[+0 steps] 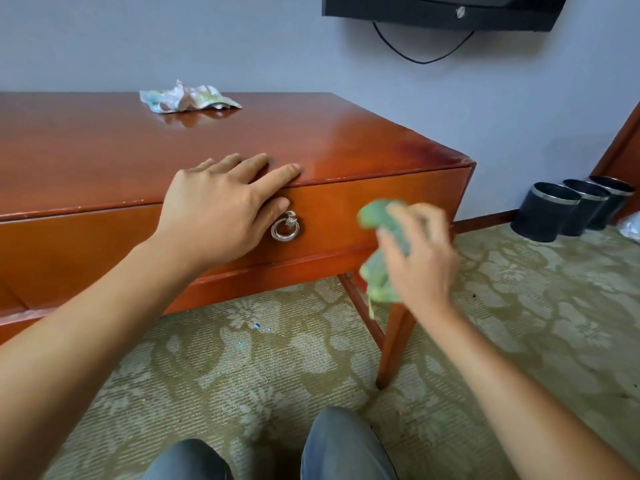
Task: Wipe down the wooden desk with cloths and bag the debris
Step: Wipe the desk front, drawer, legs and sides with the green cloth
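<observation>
A glossy reddish wooden desk (104,150) fills the left and middle of the head view. My left hand (221,209) rests flat on its front edge, fingers straight on the top, thumb on the drawer front just above a silver ring pull (285,227). My right hand (415,261) grips a bunched green cloth (377,216), blurred, in front of the drawer's right end near the desk leg (394,344). A crumpled pale cloth or wrapper (187,99) lies on the desk top near the wall.
Three black cylindrical bins (543,213) with silver rims stand on the floor by the wall at right. Patterned green carpet (277,358) with small specks of debris lies below. A wall-mounted screen (443,10) with a hanging cable is above. My knees (343,445) show at the bottom.
</observation>
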